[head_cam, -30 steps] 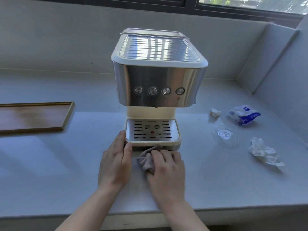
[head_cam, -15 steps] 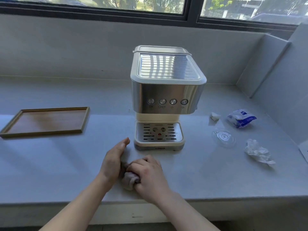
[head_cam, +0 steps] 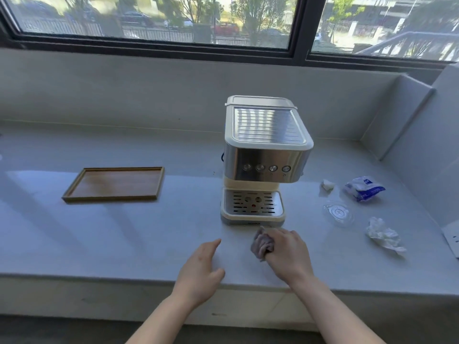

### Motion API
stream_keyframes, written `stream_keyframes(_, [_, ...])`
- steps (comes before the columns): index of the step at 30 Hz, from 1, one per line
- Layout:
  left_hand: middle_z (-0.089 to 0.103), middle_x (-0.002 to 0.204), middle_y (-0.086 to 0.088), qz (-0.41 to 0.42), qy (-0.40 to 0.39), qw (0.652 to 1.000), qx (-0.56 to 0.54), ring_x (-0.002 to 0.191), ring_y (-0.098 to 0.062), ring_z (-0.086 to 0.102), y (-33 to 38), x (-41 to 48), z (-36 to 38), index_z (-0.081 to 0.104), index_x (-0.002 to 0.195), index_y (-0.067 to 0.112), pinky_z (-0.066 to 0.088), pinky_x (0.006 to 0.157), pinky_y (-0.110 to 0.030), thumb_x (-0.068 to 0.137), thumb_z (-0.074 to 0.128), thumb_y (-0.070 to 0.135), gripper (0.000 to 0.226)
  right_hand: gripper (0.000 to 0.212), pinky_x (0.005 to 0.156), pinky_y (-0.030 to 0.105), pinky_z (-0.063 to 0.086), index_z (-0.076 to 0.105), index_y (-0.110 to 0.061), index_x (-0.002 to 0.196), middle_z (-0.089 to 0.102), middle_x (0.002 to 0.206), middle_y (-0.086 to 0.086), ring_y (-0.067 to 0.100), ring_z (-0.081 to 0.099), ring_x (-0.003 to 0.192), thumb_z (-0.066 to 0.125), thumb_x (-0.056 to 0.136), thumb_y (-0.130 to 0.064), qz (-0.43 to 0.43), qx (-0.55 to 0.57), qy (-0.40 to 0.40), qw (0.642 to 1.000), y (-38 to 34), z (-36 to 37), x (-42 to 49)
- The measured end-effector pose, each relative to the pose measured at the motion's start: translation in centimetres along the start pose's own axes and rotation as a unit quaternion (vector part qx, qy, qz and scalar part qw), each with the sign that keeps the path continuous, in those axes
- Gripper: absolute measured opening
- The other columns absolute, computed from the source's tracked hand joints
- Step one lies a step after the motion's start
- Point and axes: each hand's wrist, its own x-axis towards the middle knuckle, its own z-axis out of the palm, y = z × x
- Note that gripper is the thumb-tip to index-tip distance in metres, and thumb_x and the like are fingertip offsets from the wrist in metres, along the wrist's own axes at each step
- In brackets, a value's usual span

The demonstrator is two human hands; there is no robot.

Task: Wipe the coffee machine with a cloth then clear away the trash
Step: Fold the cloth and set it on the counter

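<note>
A steel and cream coffee machine (head_cam: 267,160) stands on the pale counter (head_cam: 124,232), drip tray facing me. My right hand (head_cam: 288,254) grips a bunched greyish-purple cloth (head_cam: 260,244) just in front of the machine's base. My left hand (head_cam: 201,271) hovers open, fingers apart, over the counter's front edge, apart from the cloth. Trash lies to the right of the machine: a small white scrap (head_cam: 327,184), a blue and white wrapper (head_cam: 363,188), a clear plastic lid (head_cam: 337,212) and a crumpled white tissue (head_cam: 382,235).
A wooden tray (head_cam: 114,183) lies on the counter to the left of the machine. A grey wall and window run along the back, and a side wall closes the right end. A white socket plate (head_cam: 453,238) shows at the right edge.
My head has pulled back, so more of the counter shows. My left hand has let go of the cloth and moved left. My right hand carried the cloth right, toward the machine's base.
</note>
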Motion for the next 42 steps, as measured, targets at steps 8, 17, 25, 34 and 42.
stream_keyframes(8, [0.023,0.16,0.008,0.074,0.031,0.988,0.131,0.139,-0.018,0.036,3.2,-1.1,-2.2,0.01,0.155,0.032,0.038,0.107,-0.033,0.086,0.058,0.044,0.085,0.022,0.062,0.025,0.035,0.064,-0.028,0.081,0.061,0.075,-0.011,0.017,0.051,0.074,0.056,0.068,-0.012,-0.078,0.023,-0.032,0.996,-4.2,-2.0,-0.8])
stream_keyframes(17, [0.054,0.126,0.009,0.102,0.055,0.979,0.165,0.106,-0.02,0.056,4.6,-2.7,-4.3,0.039,0.142,0.034,0.048,0.079,-0.033,0.08,0.062,0.035,0.067,0.04,0.077,0.031,0.048,0.062,-0.019,0.105,0.067,0.094,-0.003,0.018,0.06,0.089,0.066,0.067,-0.008,-0.167,0.115,-0.058,0.978,-8.2,-3.3,-1.9])
stream_keyframes(25, [0.063,0.088,-0.003,0.061,0.122,0.962,0.236,0.084,-0.028,0.058,3.3,-4.3,-6.9,0.059,0.09,0.015,0.034,0.06,-0.033,0.082,0.058,0.026,0.013,0.05,0.081,0.016,0.035,0.057,-0.007,0.121,0.059,0.113,0.008,0.025,0.054,0.105,0.069,0.074,-0.012,-0.234,0.074,-0.084,0.966,-11.3,-2.7,-1.1])
stream_keyframes(34, [0.064,0.084,-0.002,0.072,0.151,0.955,0.246,0.081,-0.027,0.059,-3.0,-1.9,-13.2,0.061,0.089,0.017,0.032,0.059,-0.032,0.083,0.058,0.024,0.01,0.046,0.087,0.031,0.042,0.055,-0.011,0.122,0.057,0.117,0.007,0.027,0.051,0.108,0.068,0.079,-0.019,-0.242,0.052,-0.105,0.963,-17.9,2.1,3.1])
stream_keyframes(42, [0.051,0.051,0.005,0.091,0.131,0.939,0.305,0.044,-0.02,0.052,-7.0,2.0,-19.3,0.055,0.058,0.019,0.021,0.04,-0.024,0.043,0.088,0.016,0.036,0.044,0.081,0.038,0.045,0.055,-0.012,0.12,0.056,0.11,0.007,0.029,0.051,0.101,0.063,0.077,-0.015,-0.226,0.025,-0.106,0.968,-23.0,6.5,7.6])
